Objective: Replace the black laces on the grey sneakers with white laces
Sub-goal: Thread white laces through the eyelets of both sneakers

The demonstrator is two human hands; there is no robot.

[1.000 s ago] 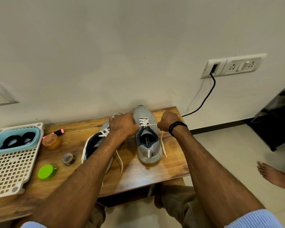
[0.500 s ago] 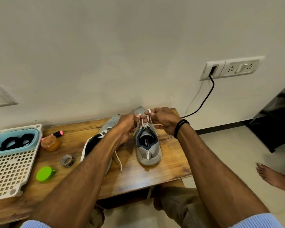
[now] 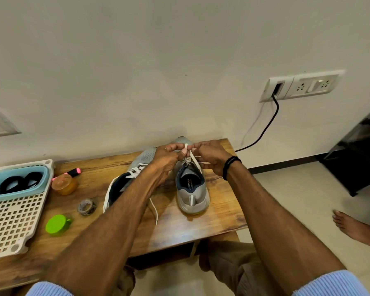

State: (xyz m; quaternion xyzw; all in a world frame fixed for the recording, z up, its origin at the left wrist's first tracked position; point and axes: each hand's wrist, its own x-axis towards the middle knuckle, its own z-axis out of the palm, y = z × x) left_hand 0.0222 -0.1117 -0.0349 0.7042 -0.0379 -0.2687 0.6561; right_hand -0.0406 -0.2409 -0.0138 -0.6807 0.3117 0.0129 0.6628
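Near edge: two bare forearms reach forward from pale blue ribbed sleeves [image 3: 329,283].

Bench [image 3: 222,210], wood grain, against the wall. Left part, near to far:
- green lidded cup [image 3: 57,224]
- patterned tape roll [image 3: 86,207], lying flat
- white perforated tray [image 3: 13,221] at the left edge
- pale blue basket [image 3: 45,176] on the tray's far end, with black laces [image 3: 19,183] coiled inside
- orange jar [image 3: 64,184] just beside the basket
- pink-tipped highlighter [image 3: 73,171] behind the jar

Sneakers: both grey, heels toward the person, toes toward the wall.
- Right-side sneaker [image 3: 192,195] stands upright at bench centre.
- Left-side sneaker [image 3: 115,189] sits just beside it, partly hidden by the left forearm. It is laced in white, and a loose lace end [image 3: 154,210] trails onto the bench.

Hands: left hand [image 3: 167,160] and right hand [image 3: 209,160] meet above the right-side sneaker's throat.
- Each grip is narrow, fingertips pinching the white lace [image 3: 186,146].
- The lace stands up as a small loop between the hands, with strands running down to the eyelets.
- Black wristband [image 3: 231,166] on the right wrist.

Beyond: wall socket [image 3: 301,86] with a black cable [image 3: 265,129] hanging from it. Another person's bare foot [image 3: 350,227] rests on the floor at the right.
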